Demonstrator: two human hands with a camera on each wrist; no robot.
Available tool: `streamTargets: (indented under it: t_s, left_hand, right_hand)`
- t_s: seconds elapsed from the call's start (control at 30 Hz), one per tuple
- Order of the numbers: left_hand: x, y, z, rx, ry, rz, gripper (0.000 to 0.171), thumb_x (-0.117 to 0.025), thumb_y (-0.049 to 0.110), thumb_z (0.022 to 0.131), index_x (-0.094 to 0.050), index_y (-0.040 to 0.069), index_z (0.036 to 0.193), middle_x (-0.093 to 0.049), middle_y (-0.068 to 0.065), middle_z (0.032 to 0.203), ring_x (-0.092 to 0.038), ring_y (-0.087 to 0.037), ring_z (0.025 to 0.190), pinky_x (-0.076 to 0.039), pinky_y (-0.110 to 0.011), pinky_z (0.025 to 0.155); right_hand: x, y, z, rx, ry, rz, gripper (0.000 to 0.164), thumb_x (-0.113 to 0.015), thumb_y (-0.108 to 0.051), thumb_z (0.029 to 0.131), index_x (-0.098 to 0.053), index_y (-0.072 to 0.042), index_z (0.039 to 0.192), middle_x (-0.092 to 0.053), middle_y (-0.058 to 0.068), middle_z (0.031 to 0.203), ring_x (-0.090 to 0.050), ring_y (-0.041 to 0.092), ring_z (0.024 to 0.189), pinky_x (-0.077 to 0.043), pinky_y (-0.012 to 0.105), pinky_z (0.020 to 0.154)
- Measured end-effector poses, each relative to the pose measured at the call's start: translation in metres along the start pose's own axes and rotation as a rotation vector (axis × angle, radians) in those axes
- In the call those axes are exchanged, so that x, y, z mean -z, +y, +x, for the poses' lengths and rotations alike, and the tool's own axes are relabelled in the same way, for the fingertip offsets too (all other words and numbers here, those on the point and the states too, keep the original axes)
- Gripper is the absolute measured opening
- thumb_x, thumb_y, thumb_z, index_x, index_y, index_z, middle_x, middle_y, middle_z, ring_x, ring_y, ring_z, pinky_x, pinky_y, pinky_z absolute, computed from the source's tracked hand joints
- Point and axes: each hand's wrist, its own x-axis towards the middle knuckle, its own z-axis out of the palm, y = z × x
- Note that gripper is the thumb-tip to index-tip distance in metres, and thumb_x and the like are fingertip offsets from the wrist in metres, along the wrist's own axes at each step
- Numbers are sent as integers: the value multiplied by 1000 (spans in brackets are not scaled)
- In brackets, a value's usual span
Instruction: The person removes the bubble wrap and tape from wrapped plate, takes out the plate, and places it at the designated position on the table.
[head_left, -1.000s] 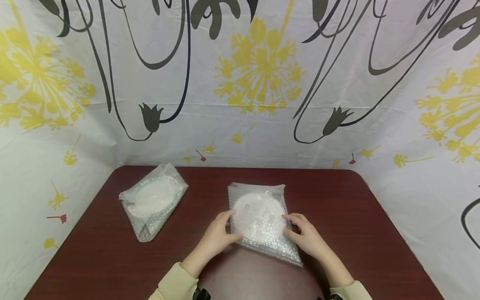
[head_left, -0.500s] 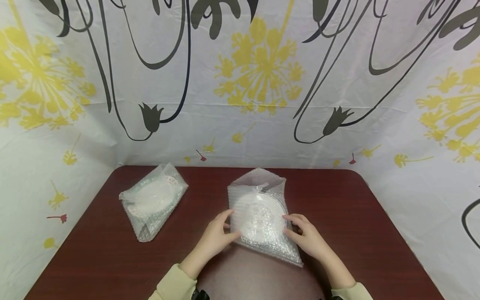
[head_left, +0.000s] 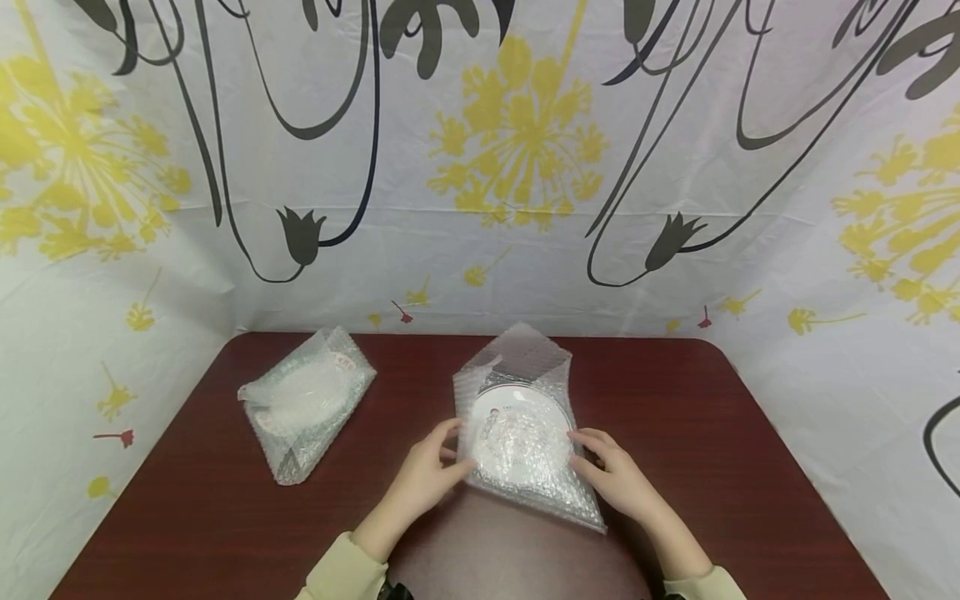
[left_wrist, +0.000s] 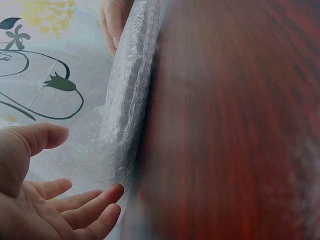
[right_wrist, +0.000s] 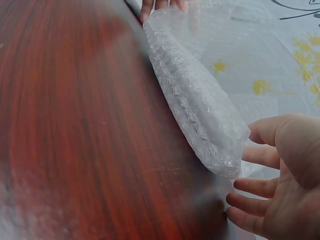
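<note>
A clear bubble-wrap bag (head_left: pixel 536 498) lies on the table in front of me, its top flap (head_left: pixel 522 350) spread open toward the far edge. Inside is a round white plate (head_left: pixel 517 437) with a dark rim line and a small print, partly blurred by the wrap. My left hand (head_left: pixel 429 468) is at the bag's left edge, thumb and fingers apart; the left wrist view shows the fingers (left_wrist: pixel 92 207) loosely spread. At the right edge, my right hand (head_left: pixel 618 473) touches the bag with relaxed, parted fingers, and its thumb (right_wrist: pixel 265 131) is against the wrap.
A second bubble-wrap bag (head_left: pixel 303 404) with a white round thing in it lies at the table's back left. The dark red table (head_left: pixel 720 467) ends at a patterned white cloth (head_left: pixel 420 275) behind and on both sides.
The bag's top flap has unfolded from lying over the plate to pointing away from me, baring the plate's upper rim. My left hand has shifted slightly left; the right hand has barely moved.
</note>
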Motion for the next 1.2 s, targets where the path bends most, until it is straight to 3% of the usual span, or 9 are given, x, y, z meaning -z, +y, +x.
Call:
streamTargets:
  t_s: [0.3, 0.6, 0.83, 0.97, 1.2]
  left_hand:
    - [5, -3, -3, 9, 38, -18, 58, -72, 17, 82, -47, -1, 131, -63, -17, 112, -65, -26, 89, -53, -33, 70]
    - [10, -8, -7, 10, 78, -7, 46, -72, 15, 83, -52, 4, 123, -66, -15, 103, -66, -27, 89, -53, -34, 72]
    - [18, -10, -9, 53, 99, 24, 69, -73, 17, 81, -40, -1, 140, -67, -13, 88, -64, -22, 81, -52, -35, 68]
    - [23, -13, -11, 76, 112, 35, 73, -75, 18, 80, -40, 1, 141, -66, -8, 81, -63, -20, 76, -51, -34, 66]
    - [32, -19, -15, 99, 127, 8, 71, -76, 18, 81, -40, 1, 140, -67, -14, 93, -66, -21, 82, -52, -34, 67]
  right_hand:
    - [-1, -2, -1, -11, -12, 5, 39, -57, -18, 97, -54, -4, 134, -43, 19, 139, -46, 37, 122, -42, 52, 93]
    - [-2, -2, -3, -17, -10, 3, 39, -53, -2, 94, -56, -4, 132, -44, 20, 138, -43, 38, 125, -38, 56, 97]
    - [-2, 1, -6, 14, -9, -3, 40, -60, -5, 91, -57, -5, 131, -44, 20, 138, -46, 38, 122, -40, 56, 94]
    - [-2, 2, -7, 11, -23, 1, 41, -61, -8, 91, -56, -6, 132, -42, 20, 139, -43, 39, 124, -39, 57, 95]
    - [-1, 2, -9, 10, -40, -8, 43, -63, -13, 91, -55, -5, 133, -42, 18, 140, -41, 41, 126, -39, 58, 95]
